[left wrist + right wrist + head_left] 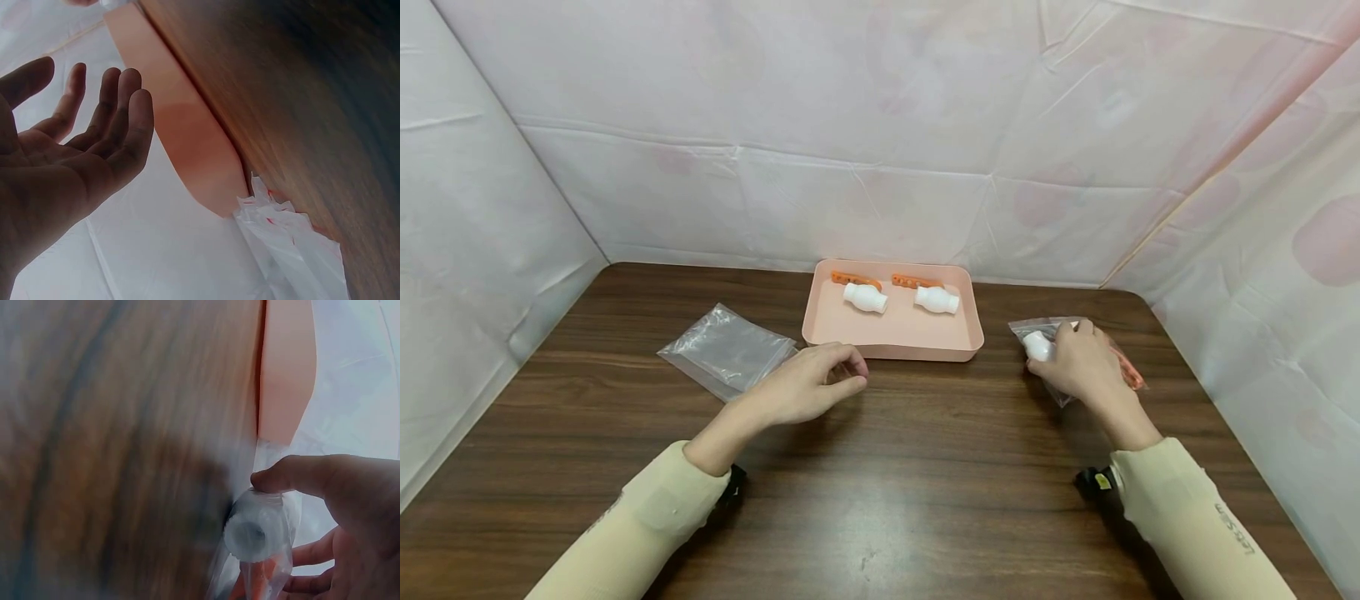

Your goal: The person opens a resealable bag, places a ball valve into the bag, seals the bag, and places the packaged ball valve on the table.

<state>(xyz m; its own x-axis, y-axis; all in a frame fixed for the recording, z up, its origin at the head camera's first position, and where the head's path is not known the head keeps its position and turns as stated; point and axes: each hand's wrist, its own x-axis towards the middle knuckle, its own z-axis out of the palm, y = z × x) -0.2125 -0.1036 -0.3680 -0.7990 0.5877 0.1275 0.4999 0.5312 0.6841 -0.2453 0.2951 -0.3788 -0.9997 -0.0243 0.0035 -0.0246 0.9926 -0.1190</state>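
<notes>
My right hand (1084,360) holds a clear plastic bag (1063,398) at the table's right side, thumb on one side and fingers on the other. Inside the bag are a white hollow piece with a bulging middle (251,532) and an orange strip-like item (1129,372). My left hand (811,382) hovers with loosely bent fingers in front of the pink tray (895,353); nothing is in it. Close to its left lie flat clear zip bags (722,346). The left wrist view shows the palm (69,156) and the bags' crumpled edges.
In the tray lie two white bulging pieces (865,298) (937,300) and two orange strip-like items (856,280) (917,282). The tray stands at the back edge of the dark wooden table (880,467), against a pale fabric wall (775,217).
</notes>
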